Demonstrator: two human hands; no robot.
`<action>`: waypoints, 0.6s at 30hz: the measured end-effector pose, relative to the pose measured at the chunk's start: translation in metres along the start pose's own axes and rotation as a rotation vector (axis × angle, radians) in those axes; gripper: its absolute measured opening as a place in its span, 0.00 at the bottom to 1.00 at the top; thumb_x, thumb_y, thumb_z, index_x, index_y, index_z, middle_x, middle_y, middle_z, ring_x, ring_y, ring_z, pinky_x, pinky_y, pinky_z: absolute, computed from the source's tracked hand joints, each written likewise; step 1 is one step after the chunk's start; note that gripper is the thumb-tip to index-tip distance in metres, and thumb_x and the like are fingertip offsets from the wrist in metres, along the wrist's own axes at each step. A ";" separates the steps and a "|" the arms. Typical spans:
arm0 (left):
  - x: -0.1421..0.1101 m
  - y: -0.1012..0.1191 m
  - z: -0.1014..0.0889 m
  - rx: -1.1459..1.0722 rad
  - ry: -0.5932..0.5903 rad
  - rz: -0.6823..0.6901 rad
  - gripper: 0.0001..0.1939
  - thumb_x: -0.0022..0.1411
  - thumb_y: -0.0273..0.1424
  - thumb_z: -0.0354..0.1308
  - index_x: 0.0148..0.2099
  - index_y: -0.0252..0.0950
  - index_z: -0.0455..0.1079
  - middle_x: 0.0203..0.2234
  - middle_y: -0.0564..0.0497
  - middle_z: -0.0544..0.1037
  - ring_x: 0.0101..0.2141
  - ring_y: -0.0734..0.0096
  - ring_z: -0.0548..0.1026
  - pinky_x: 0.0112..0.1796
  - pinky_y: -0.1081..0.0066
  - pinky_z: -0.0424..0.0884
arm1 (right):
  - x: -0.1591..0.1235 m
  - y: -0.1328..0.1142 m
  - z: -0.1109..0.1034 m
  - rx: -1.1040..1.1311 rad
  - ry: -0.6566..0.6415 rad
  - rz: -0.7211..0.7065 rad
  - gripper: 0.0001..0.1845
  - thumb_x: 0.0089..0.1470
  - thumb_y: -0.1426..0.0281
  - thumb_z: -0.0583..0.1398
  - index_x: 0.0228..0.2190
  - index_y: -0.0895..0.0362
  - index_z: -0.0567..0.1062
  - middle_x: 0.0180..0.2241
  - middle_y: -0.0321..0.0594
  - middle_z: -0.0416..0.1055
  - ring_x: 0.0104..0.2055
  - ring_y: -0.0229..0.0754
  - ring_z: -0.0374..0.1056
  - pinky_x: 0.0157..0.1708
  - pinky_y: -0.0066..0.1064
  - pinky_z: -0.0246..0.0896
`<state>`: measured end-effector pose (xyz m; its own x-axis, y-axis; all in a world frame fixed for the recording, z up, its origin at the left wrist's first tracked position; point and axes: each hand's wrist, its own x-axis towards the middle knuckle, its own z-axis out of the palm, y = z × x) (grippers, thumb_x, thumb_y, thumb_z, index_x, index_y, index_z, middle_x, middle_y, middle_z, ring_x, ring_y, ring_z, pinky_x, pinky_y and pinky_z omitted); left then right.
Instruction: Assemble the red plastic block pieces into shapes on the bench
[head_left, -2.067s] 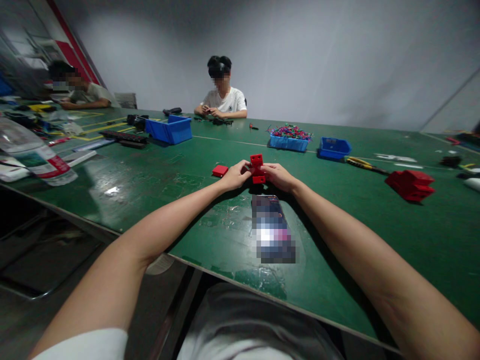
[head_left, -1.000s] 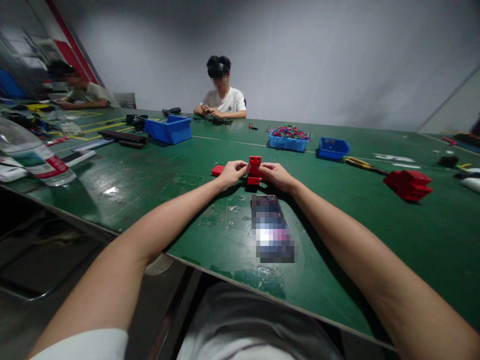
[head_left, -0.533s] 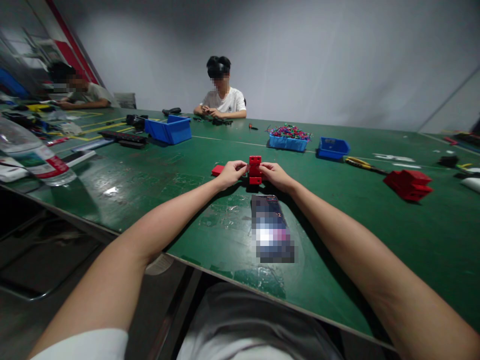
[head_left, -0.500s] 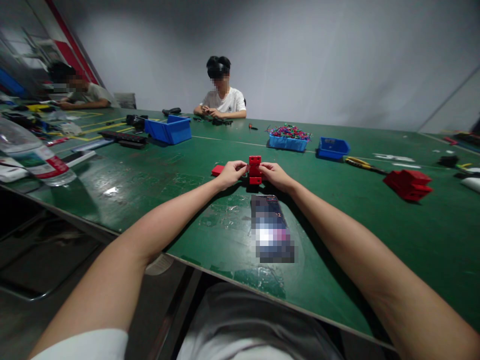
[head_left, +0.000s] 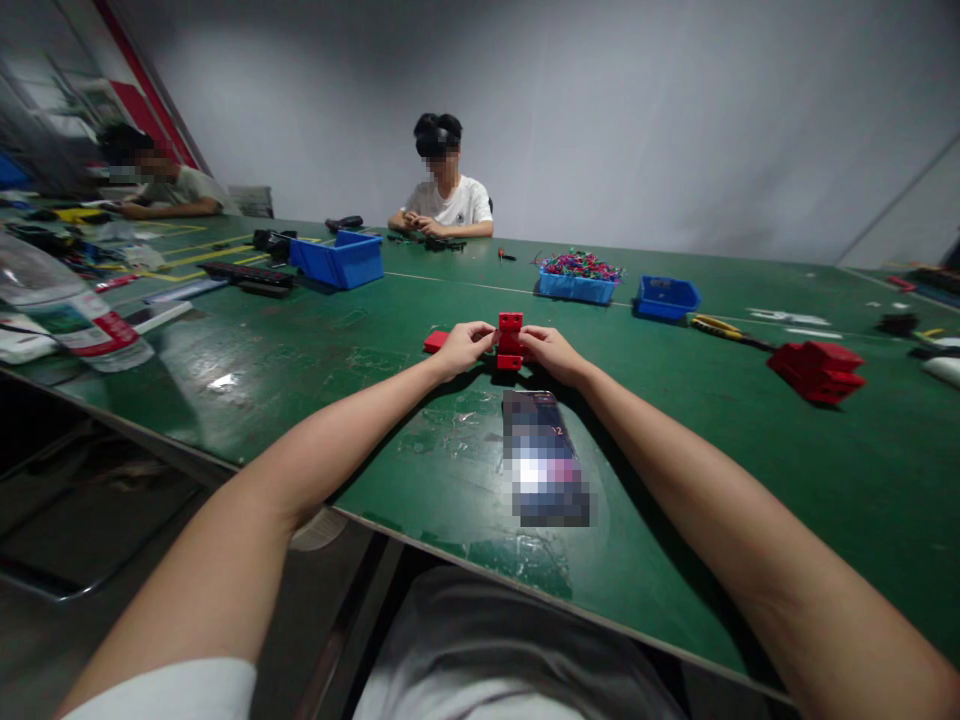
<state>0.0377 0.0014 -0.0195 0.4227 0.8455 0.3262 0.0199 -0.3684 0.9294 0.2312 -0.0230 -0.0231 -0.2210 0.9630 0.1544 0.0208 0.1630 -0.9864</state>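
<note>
Both my hands meet over the middle of the green table (head_left: 300,350). Between them stands a small red plastic part (head_left: 511,340), upright, with two dark holes near its top. My left hand (head_left: 463,348) pinches it from the left and my right hand (head_left: 553,352) grips it from the right. A second flat red piece (head_left: 435,341) lies on the table just left of my left hand. A phone (head_left: 544,455) lies flat in front of me, between my forearms.
A pile of red parts (head_left: 817,370) sits at the right. Two small blue bins (head_left: 577,286) (head_left: 667,296), one full of coloured bits, stand behind, a larger blue bin (head_left: 339,258) at the left. A water bottle (head_left: 64,305) lies far left. Two people sit across the table.
The red part has sunk slightly and turned a little between my fingers since two seconds ago. My hands stay in the same place.
</note>
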 end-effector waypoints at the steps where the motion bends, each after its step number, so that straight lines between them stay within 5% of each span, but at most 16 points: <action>1: 0.000 0.000 0.000 -0.003 0.000 -0.002 0.33 0.43 0.56 0.67 0.36 0.29 0.75 0.29 0.48 0.78 0.30 0.73 0.69 0.35 0.71 0.64 | 0.000 0.000 0.000 0.012 -0.006 0.000 0.16 0.46 0.59 0.68 0.34 0.56 0.79 0.35 0.38 0.79 0.35 0.42 0.74 0.40 0.34 0.71; 18: -0.001 0.004 0.001 -0.016 -0.003 -0.041 0.30 0.44 0.53 0.68 0.36 0.30 0.75 0.28 0.50 0.76 0.30 0.72 0.70 0.35 0.70 0.64 | -0.005 -0.004 0.003 -0.013 -0.008 -0.031 0.22 0.42 0.53 0.70 0.34 0.57 0.80 0.33 0.38 0.79 0.34 0.42 0.73 0.37 0.33 0.69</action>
<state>0.0379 -0.0017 -0.0162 0.4245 0.8586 0.2873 0.0231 -0.3275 0.9446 0.2295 -0.0287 -0.0198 -0.2291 0.9557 0.1849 0.0264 0.1959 -0.9803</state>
